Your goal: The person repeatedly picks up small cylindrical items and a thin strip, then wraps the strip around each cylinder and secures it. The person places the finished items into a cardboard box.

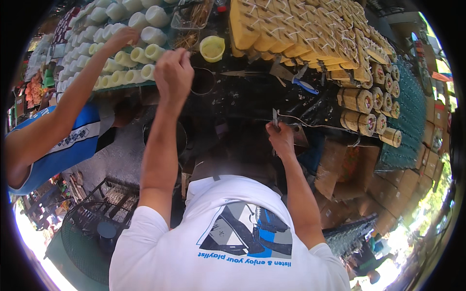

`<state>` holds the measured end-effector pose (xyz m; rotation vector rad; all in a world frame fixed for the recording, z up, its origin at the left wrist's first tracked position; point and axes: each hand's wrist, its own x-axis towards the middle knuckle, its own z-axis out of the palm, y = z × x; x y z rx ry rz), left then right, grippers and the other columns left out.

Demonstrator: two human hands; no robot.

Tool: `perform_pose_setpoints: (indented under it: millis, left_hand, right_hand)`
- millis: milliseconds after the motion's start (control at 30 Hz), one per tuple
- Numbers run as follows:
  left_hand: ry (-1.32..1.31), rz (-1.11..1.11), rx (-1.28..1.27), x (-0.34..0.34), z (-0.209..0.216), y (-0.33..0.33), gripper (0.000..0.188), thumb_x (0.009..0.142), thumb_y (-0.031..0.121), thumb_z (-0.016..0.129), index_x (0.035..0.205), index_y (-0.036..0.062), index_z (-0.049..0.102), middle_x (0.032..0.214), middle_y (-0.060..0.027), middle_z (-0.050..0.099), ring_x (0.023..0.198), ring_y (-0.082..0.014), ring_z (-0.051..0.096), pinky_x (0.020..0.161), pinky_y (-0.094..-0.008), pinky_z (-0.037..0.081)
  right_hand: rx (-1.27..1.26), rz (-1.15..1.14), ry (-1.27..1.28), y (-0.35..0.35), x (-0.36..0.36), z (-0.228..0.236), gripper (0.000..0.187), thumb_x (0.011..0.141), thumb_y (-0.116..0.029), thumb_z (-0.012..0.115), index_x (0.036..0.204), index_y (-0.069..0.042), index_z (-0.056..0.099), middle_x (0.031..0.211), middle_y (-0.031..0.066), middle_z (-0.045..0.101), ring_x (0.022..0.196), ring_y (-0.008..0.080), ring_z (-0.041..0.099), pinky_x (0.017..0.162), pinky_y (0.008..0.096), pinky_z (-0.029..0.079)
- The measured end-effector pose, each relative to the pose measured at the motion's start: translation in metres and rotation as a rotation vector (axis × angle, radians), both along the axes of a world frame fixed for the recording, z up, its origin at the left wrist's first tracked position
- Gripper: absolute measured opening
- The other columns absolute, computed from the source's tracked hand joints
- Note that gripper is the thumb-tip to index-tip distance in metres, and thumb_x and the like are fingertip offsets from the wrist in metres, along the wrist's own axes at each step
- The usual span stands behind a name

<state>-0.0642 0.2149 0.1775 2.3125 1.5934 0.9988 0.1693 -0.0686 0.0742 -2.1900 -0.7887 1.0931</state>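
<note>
My left hand is raised over the dark table, its fingers curled together. What it holds, if anything, is hidden. It is nearest to the rows of white and pale yellow wax cups and a thin wire ring. At the table's near edge, my right hand is closed around a slim metal tool that sticks up past the fingers. Its exact kind is unclear. Beside that tool, a thin pale cord runs off to the right.
A co-worker's hand reaches among the wax cups. Yellow blocks with white strings are stacked far right, near bundled cylinders. A yellow bowl, blue-handled knife, open carton and caged fan surround me.
</note>
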Motion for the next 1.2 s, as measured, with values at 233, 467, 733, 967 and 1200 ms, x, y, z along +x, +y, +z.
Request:
perform_pose_setpoints:
  millis: [233,467,733,967,1200]
  left_hand:
    - [0.023,-0.060,0.005,0.016,0.008,0.021,0.020,0.088,0.011,0.075,0.104,-0.0026,0.074,0.095,-0.0189,0.072,0.082,-0.0359,0.070,0.076,-0.0428,0.055]
    - [-0.169,-0.429,-0.292,0.052,-0.020,-0.114,0.018,0.084,0.007,0.079,0.100,-0.0003,0.074,0.095,-0.0170,0.072,0.087,-0.0356,0.070,0.078,-0.0411,0.057]
    - [-0.134,-0.531,-0.630,0.052,-0.069,-0.174,0.015,0.085,0.010,0.075,0.098,0.0022,0.075,0.092,-0.0146,0.070,0.089,-0.0353,0.068,0.079,-0.0439,0.056]
    - [-0.169,-0.571,-0.581,0.060,-0.076,-0.165,0.016,0.085,0.006,0.075,0.100,0.0004,0.075,0.088,-0.0147,0.069,0.087,-0.0360,0.068,0.078,-0.0447,0.055]
    - [-0.143,-0.532,-0.526,0.086,-0.103,-0.162,0.021,0.084,0.003,0.074,0.105,0.0010,0.074,0.095,-0.0150,0.069,0.094,-0.0363,0.067,0.081,-0.0454,0.055]
  right_hand:
    - [0.125,0.051,-0.585,0.064,0.037,-0.018,0.026,0.087,-0.025,0.075,0.102,-0.004,0.075,0.101,0.0180,0.071,0.098,0.0395,0.069,0.085,0.0478,0.054]
    - [0.042,-0.001,-0.615,0.109,0.072,-0.032,0.023,0.087,-0.024,0.074,0.102,-0.007,0.074,0.108,0.0190,0.070,0.102,0.0401,0.069,0.087,0.0500,0.054]
    - [-0.048,0.066,-0.568,0.111,0.080,-0.041,0.023,0.089,-0.026,0.070,0.098,-0.006,0.075,0.102,0.0206,0.073,0.101,0.0422,0.070,0.085,0.0520,0.055]
    - [-0.039,0.114,-0.439,0.065,0.066,-0.039,0.024,0.087,-0.025,0.076,0.092,-0.002,0.076,0.088,0.0247,0.074,0.091,0.0415,0.073,0.079,0.0485,0.055]
    - [-0.005,0.135,-0.328,0.048,0.051,-0.023,0.027,0.092,-0.026,0.072,0.099,0.000,0.075,0.088,0.0234,0.074,0.088,0.0391,0.073,0.077,0.0462,0.054]
